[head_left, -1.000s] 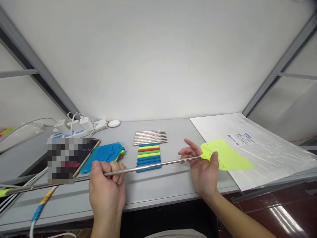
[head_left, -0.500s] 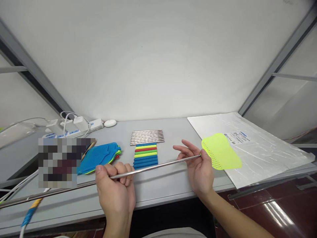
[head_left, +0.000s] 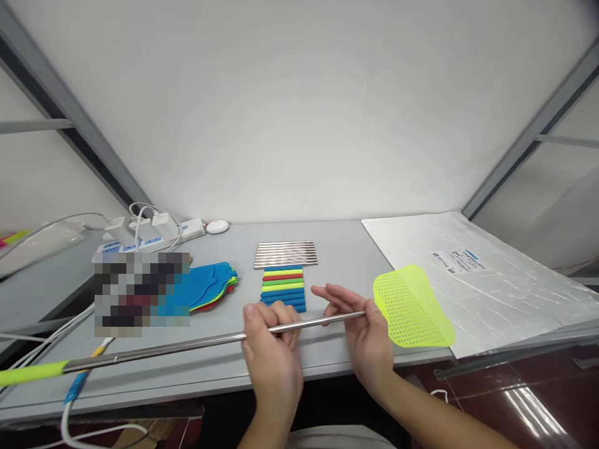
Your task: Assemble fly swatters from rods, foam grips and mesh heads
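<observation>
A fly swatter with a yellow-green perforated head (head_left: pixel 412 305), a thin metal telescopic rod (head_left: pixel 187 345) and a yellow-green handle (head_left: pixel 35 374) lies slantwise across my view. My left hand (head_left: pixel 274 349) is closed round the middle of the rod, thumb on top. Close to the head, my right hand (head_left: pixel 372 343) pinches the rod's thin end between thumb and fingers, its other fingers loosely stretched out. Behind my hands, several metal rods (head_left: pixel 285 254) lie side by side. Just in front of them is a row of blue, yellow, red and green handle tubes (head_left: pixel 283 288).
A pile of blue, yellow and red swatter heads (head_left: pixel 206 284) lies left, beside a blurred-out patch. Farther back are a power strip (head_left: pixel 152 240) with chargers and a white oval object (head_left: pixel 218 227). A white wrapped flat package (head_left: pixel 505 299) covers the table's right side.
My left hand has moved right, closer to my right hand. The rod between handle and head looks shorter, and more of the handle shows at the left. The swatter head has dipped and turned slightly.
</observation>
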`<action>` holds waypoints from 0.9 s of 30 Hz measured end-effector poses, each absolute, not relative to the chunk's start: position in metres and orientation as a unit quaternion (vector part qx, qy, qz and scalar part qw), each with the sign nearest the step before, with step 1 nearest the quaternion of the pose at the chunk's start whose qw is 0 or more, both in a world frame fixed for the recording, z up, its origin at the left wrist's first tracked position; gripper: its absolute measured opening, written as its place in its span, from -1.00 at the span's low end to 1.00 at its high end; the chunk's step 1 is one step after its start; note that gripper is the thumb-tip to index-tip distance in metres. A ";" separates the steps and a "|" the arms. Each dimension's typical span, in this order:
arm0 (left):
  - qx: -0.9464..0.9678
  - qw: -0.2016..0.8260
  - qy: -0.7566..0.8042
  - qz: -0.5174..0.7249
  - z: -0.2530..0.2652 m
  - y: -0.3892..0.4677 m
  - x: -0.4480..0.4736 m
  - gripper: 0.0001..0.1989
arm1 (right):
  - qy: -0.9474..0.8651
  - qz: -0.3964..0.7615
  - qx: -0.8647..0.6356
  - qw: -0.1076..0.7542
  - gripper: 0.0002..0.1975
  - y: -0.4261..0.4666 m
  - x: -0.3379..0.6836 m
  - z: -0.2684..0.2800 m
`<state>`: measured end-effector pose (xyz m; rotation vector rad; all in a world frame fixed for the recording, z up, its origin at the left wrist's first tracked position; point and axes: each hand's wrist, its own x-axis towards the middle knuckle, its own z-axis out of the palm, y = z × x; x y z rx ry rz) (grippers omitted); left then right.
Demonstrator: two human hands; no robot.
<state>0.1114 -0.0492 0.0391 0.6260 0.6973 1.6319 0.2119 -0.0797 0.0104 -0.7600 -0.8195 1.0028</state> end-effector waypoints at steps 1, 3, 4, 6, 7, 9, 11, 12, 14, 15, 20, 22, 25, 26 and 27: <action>0.275 0.594 0.297 0.695 0.039 -0.052 0.115 -0.53 | -0.372 0.464 -0.344 0.727 -0.45 -0.081 0.209 0.010; 0.286 0.607 0.296 0.679 0.038 -0.055 0.120 -0.53 | -0.373 0.477 -0.337 0.722 -0.43 -0.083 0.207 0.009; 0.290 0.612 0.296 0.674 0.037 -0.055 0.122 -0.53 | -0.377 0.482 -0.332 0.718 -0.43 -0.083 0.206 0.009; 0.292 0.609 0.297 0.675 0.036 -0.052 0.122 -0.53 | -0.401 0.488 -0.324 0.704 -0.46 -0.082 0.208 0.009; 0.291 0.603 0.297 0.681 0.036 -0.050 0.120 -0.52 | -0.417 0.491 -0.323 0.693 -0.47 -0.082 0.209 0.009; 0.285 0.590 0.295 0.695 0.037 -0.045 0.114 -0.53 | -0.447 0.491 -0.315 0.678 -0.44 -0.079 0.212 0.008; 0.279 0.577 0.294 0.709 0.039 -0.042 0.107 -0.53 | -0.452 0.470 -0.296 0.698 -0.33 -0.077 0.214 0.006; 0.278 0.568 0.295 0.716 0.040 -0.040 0.103 -0.53 | -0.439 0.455 -0.286 0.720 -0.30 -0.077 0.216 0.005; 0.279 0.549 0.298 0.730 0.042 -0.038 0.098 -0.53 | -0.388 0.421 -0.291 0.767 -0.35 -0.076 0.218 0.005; 0.280 0.542 0.301 0.733 0.041 -0.038 0.097 -0.53 | -0.355 0.409 -0.310 0.781 -0.43 -0.075 0.219 0.005; 0.256 0.578 0.302 0.713 0.031 -0.039 0.103 -0.55 | -0.268 0.386 -0.379 0.797 -0.63 -0.077 0.214 0.009; 0.237 0.603 0.300 0.700 0.028 -0.040 0.107 -0.56 | -0.263 0.402 -0.370 0.795 -0.60 -0.079 0.207 0.007; 0.226 0.610 0.290 0.702 0.029 -0.042 0.109 -0.56 | -0.250 0.447 -0.371 0.775 -0.57 -0.085 0.194 0.002; 0.228 0.606 0.286 0.706 0.031 -0.042 0.109 -0.55 | -0.246 0.458 -0.374 0.768 -0.56 -0.088 0.191 0.000; 0.233 0.603 0.282 0.709 0.032 -0.043 0.109 -0.55 | -0.246 0.464 -0.377 0.762 -0.55 -0.090 0.188 -0.002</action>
